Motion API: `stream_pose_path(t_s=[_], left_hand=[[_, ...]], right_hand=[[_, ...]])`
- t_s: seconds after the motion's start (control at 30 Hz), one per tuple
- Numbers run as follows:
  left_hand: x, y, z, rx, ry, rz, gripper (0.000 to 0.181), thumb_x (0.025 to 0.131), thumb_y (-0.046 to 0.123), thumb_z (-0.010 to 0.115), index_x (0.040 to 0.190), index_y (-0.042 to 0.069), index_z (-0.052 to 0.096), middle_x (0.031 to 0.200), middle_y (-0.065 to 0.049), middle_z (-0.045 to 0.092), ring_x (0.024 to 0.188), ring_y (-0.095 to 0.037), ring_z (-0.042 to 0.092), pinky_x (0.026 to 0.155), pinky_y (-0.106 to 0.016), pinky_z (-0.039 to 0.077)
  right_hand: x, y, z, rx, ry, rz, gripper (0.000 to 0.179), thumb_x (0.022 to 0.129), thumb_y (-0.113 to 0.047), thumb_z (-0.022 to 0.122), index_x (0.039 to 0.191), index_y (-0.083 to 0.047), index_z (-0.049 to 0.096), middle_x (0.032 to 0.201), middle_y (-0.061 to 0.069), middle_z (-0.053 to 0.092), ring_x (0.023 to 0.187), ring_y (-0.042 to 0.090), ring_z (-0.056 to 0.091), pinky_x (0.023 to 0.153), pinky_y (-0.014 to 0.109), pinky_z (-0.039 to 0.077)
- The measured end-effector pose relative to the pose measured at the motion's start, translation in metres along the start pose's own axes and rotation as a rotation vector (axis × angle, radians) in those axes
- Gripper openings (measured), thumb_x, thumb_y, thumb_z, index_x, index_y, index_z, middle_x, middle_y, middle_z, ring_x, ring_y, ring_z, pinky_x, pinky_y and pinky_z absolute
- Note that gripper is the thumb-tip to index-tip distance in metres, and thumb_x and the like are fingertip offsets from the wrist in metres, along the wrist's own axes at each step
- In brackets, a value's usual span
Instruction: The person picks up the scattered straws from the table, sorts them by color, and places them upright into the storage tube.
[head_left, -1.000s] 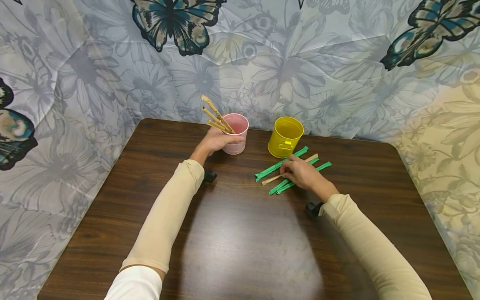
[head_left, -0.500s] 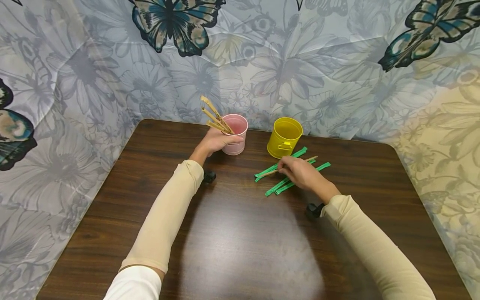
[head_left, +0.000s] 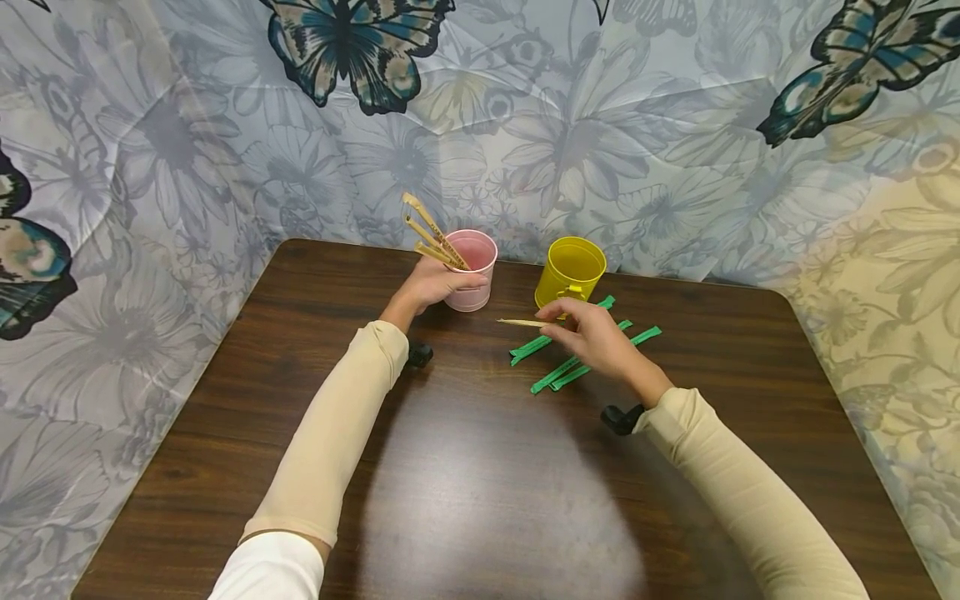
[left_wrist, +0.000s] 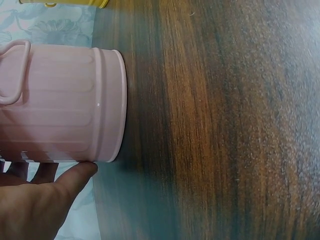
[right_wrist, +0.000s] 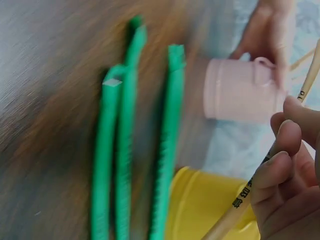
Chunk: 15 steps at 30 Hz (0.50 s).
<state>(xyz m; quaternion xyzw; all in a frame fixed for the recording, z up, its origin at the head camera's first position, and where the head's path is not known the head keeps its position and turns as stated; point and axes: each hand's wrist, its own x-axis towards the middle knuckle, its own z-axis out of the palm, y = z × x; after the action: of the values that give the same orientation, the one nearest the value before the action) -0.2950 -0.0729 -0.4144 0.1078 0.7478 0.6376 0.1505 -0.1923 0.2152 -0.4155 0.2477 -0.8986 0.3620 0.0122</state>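
My left hand (head_left: pixel 435 283) holds a small pink bucket (head_left: pixel 480 287) by its left side, thumb across the front. Several tan paper-wrapped straws (head_left: pixel 433 229) lean out of the bucket over that hand. Between the fingertips of my right hand (head_left: pixel 596 333) is another tan wrapped straw (head_left: pixel 521 322), raised over the table and pointing left toward the pink bucket. Dark lettering shows on this straw in the right wrist view. Below the right hand lie green wrapped straws (right_wrist: pixel 167 140), three of them visible side by side. In the left wrist view, the thumb (left_wrist: pixel 77 177) touches the pink wall.
A yellow bucket (head_left: pixel 562 279) with a small handle stands right of the pink one, just behind the green straws. Both buckets are near the back edge of the dark wooden table (head_left: pixel 480 467). A butterfly-and-flower cloth (head_left: pixel 600 125) hangs behind.
My right hand has picked the tan straw up from among the green ones and moved it up and left. One green straw shifted slightly. The left hand and pink bucket stay in place.
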Motion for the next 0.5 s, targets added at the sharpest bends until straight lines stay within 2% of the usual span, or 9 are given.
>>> stream_pose_path(t_s=[0.2, 0.33, 0.43, 0.5], left_hand=[[-0.001, 0.002, 0.0, 0.022, 0.006, -0.019, 0.077, 0.08, 0.013, 0.087, 0.146, 0.003, 0.048, 0.143, -0.019, 0.057, 0.13, -0.031, 0.057, 0.111, -0.046, 0.048], [-0.001, 0.003, 0.0, 0.016, -0.003, -0.025, 0.077, 0.08, 0.013, 0.087, 0.146, 0.002, 0.048, 0.144, -0.02, 0.056, 0.131, -0.033, 0.056, 0.112, -0.046, 0.047], [-0.001, 0.004, -0.001, -0.002, -0.019, -0.014, 0.078, 0.08, 0.012, 0.086, 0.146, 0.001, 0.047, 0.145, -0.021, 0.055, 0.134, -0.036, 0.054, 0.113, -0.048, 0.046], [-0.001, 0.004, -0.001, -0.009, -0.027, -0.003, 0.078, 0.081, 0.011, 0.086, 0.147, 0.003, 0.047, 0.146, -0.021, 0.055, 0.135, -0.036, 0.054, 0.112, -0.048, 0.047]], right_hand=[[0.014, -0.024, -0.006, 0.067, 0.026, -0.003, 0.021, 0.096, -0.018, 0.071, 0.117, -0.017, 0.074, 0.095, 0.002, 0.07, 0.059, 0.012, 0.052, 0.055, 0.024, 0.048], [0.026, -0.046, -0.012, 0.188, 0.031, 0.014, 0.019, 0.097, -0.017, 0.07, 0.116, -0.014, 0.072, 0.087, 0.004, 0.064, 0.056, 0.016, 0.051, 0.053, 0.024, 0.048], [0.036, -0.061, -0.019, 0.28, 0.038, 0.015, 0.018, 0.097, -0.015, 0.07, 0.114, -0.01, 0.069, 0.073, 0.005, 0.056, 0.052, 0.015, 0.046, 0.048, 0.024, 0.042], [0.044, -0.069, -0.022, 0.321, 0.052, 0.005, 0.017, 0.097, -0.013, 0.07, 0.113, -0.007, 0.067, 0.071, 0.005, 0.053, 0.048, 0.014, 0.04, 0.045, 0.024, 0.035]])
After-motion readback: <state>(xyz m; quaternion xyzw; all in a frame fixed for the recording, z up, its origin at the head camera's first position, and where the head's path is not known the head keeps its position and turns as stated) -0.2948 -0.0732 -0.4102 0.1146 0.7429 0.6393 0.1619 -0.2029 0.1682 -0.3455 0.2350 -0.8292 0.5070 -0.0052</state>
